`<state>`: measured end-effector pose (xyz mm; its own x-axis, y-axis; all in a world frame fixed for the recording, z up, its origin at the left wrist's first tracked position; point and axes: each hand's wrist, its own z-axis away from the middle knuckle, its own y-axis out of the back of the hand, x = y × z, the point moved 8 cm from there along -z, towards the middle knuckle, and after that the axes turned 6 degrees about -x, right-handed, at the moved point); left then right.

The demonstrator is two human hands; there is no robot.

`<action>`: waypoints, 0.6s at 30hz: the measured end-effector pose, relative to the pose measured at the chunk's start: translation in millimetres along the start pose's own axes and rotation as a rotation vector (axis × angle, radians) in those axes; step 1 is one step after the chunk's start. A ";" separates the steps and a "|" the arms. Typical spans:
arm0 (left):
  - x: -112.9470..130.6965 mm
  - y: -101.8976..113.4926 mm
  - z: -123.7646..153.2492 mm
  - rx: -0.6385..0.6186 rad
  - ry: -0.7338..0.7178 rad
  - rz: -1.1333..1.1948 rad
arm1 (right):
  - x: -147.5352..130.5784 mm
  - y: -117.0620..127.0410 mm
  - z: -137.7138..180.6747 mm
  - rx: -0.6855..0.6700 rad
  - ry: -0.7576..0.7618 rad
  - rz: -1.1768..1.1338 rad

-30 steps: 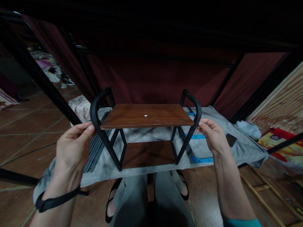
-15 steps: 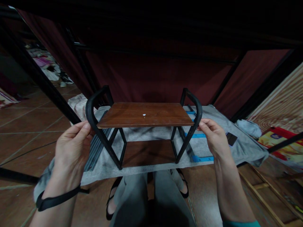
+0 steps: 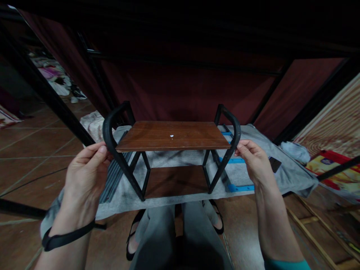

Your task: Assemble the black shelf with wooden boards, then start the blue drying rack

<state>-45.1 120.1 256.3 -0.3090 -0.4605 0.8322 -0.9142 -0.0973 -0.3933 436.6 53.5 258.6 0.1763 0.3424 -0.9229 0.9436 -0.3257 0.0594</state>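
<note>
A small two-tier shelf rack with a wood-grain top board [image 3: 173,135], a lower board [image 3: 176,182] and black tube sides stands upright in front of me. My left hand [image 3: 87,168] is closed in a pinch against the outer side of the left tube [image 3: 108,131], level with the top board. On the opposite side, my right hand [image 3: 254,161] pinches at the outer face of the right tube [image 3: 235,129]. Whatever sits between the fingertips of either hand is too small or hidden to make out. A white mark shows on the top board.
Grey cloth [image 3: 168,202] lies under the rack. Grey tubes [image 3: 114,180] lie left of it, blue-edged frame parts [image 3: 239,188] right. A phone [image 3: 275,164] rests farther right, near a red-yellow package [image 3: 333,168]. Black posts [image 3: 53,93] and a dark red curtain [image 3: 180,93] surround the spot.
Almost nothing differs. Both hands stay at the tube sides, with only a tiny shift of the right fingers and of the view.
</note>
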 end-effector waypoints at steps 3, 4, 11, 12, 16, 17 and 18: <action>-1.0 -1.1 0.8 0.002 0.034 0.015 | 1.2 1.0 3.8 0.021 0.010 -0.007; -1.7 -1.2 0.9 0.007 0.048 0.009 | 1.5 1.4 4.9 0.028 0.017 -0.006; -1.0 -1.1 0.7 0.022 0.027 -0.025 | 2.6 2.3 3.0 0.040 0.043 0.014; -1.3 -0.5 0.8 0.028 0.031 -0.024 | 2.6 3.0 1.7 0.045 0.044 0.018; -2.4 1.5 1.0 0.039 0.039 -0.017 | 2.5 3.8 -2.7 0.046 0.041 0.023; -2.3 1.9 1.0 0.040 0.032 -0.016 | 2.8 3.3 -3.1 0.039 0.035 0.018; -2.5 2.0 1.0 0.038 0.029 -0.017 | 3.2 2.9 -3.2 0.032 0.029 0.011</action>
<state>-46.0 120.2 253.1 -0.3016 -0.4325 0.8497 -0.9090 -0.1384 -0.3931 440.8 56.5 257.0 0.1955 0.3640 -0.9106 0.9322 -0.3575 0.0572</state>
